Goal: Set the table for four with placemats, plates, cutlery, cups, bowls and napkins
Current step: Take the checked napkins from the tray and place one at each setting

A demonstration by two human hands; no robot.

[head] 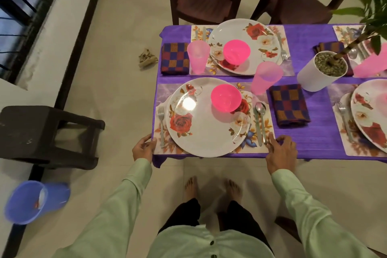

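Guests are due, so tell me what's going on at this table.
A person stands at the near edge of the purple-clothed table, apparently straightening a setting. The left hand grips the near left corner of the floral rectangular placemat; the right hand rests fingers at its near right corner, beside the metal knife and spoon. It carries a fork and a white floral round plate holding a pink plastic bowl, with a pink translucent cup and checked cloth napkin alongside.

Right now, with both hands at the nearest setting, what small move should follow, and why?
Probably nudge the near placemat slightly inward: the left hand holds its left corner, the right hand rests at its right corner, and the plate sits almost at the edge of the table.
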